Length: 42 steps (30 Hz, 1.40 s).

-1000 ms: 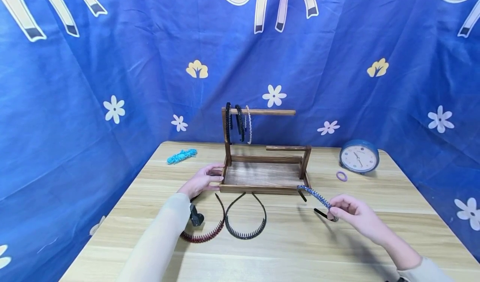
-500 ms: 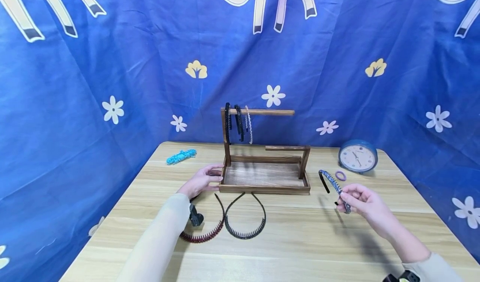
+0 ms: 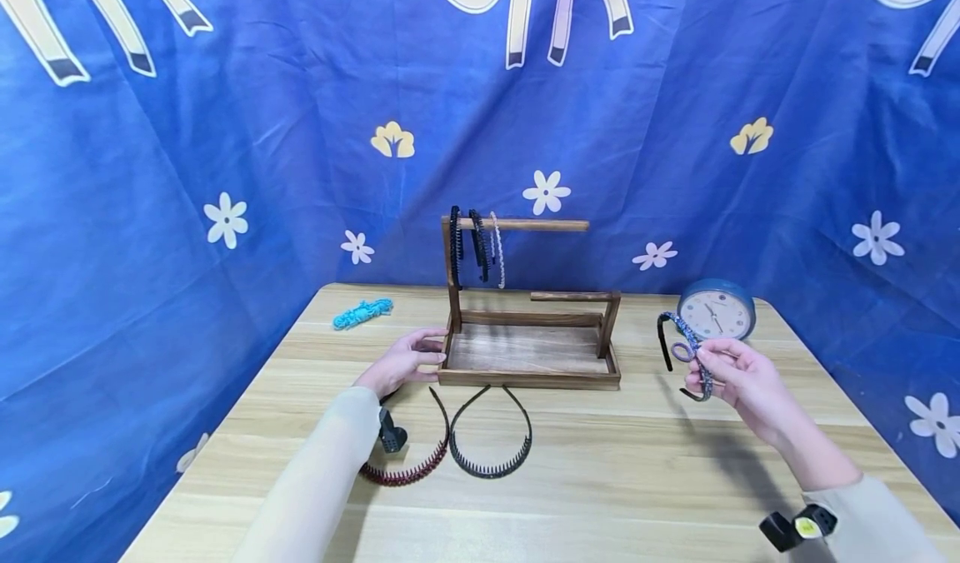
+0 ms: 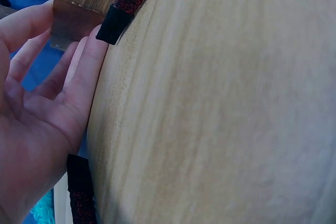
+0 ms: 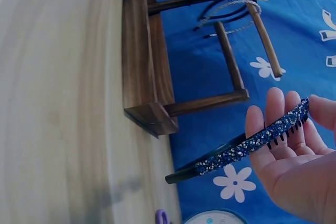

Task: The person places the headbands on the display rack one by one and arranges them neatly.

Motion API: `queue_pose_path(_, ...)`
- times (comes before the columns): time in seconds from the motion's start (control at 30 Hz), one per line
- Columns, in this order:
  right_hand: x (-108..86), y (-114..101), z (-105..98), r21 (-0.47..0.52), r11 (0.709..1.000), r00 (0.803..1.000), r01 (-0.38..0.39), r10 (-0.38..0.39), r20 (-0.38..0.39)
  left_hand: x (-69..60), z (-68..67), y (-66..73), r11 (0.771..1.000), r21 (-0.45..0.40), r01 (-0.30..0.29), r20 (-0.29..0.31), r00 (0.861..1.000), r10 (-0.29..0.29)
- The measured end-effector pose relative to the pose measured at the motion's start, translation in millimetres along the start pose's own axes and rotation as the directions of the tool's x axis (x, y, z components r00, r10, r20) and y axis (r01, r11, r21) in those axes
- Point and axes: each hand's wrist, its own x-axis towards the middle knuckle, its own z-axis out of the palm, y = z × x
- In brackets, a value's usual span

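My right hand (image 3: pixel 738 380) pinches a blue glittery toothed headband (image 3: pixel 682 326) above the table's right side, near the clock. In the right wrist view the thumb and fingers hold the headband (image 5: pixel 247 148) by its sparkling band. My left hand (image 3: pixel 405 361) touches the left end of a brown wooden rack (image 3: pixel 528 380), fingers extended against its corner in the left wrist view. On the rack's upper bar hang a black headband (image 3: pixel 456 246), a dark one (image 3: pixel 481 251) and a white one (image 3: pixel 500 255). A red glittery headband (image 3: pixel 408 474) lies under my left wrist, partly hidden, beside another black headband (image 3: pixel 491 470).
The rack has a lower bar (image 3: pixel 572 296) at its right. A blue clock (image 3: pixel 716 309) stands at the back right, with a purple ring (image 3: pixel 683 351) in front of it. A turquoise bundle (image 3: pixel 363 313) lies at the back left. Blue cloth (image 3: pixel 285 171) hangs behind the table.
My right hand has carried the blue headband right and away from me, from the rack's front right corner towards the clock. The left hand stays at the rack.
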Motion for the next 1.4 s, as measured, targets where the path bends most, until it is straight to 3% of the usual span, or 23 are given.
queue_pose_path(0.33, 25.7, -18, -1, 0.089, 0.996, 1.000, 0.014, -0.014, -0.003, -18.6, 9.6, 18.8, 1.000, -0.002, 0.004, 0.016, 1.000, -0.004)
queue_pose_path(0.63, 51.6, -30, 0, 0.246, 0.969, 1.000, -0.006, 0.008, -0.007, -4.0, 2.6, 1.5, 1.000, -0.010, 0.004, 0.007, 1.000, -0.004)
queue_pose_path(0.77, 62.3, -36, 4, 0.316, 0.949, 0.999, -0.014, 0.026, -0.033, -3.8, 2.6, -0.4, 1.000, -0.005, 0.000, -0.012, 1.000, 0.000)
queue_pose_path(0.97, 79.0, -44, 12, 0.319, 0.947, 0.991, -0.042, 0.080, -0.105, -4.2, 3.3, -0.5, 1.000, 0.003, -0.010, -0.027, 1.000, 0.010)
queue_pose_path(1.2, 100.0, -48, 19, 0.361, 0.932, 0.993, -0.034, 0.072, -0.091, -1.7, 2.2, -1.6, 1.000, 0.009, -0.006, -0.027, 1.000, 0.007)
queue_pose_path(1.4, 118.3, -53, 25, 0.344, 0.938, 0.989, -0.040, 0.086, -0.118, -2.3, 2.3, -1.3, 1.000, 0.006, -0.014, -0.026, 1.000, 0.014)
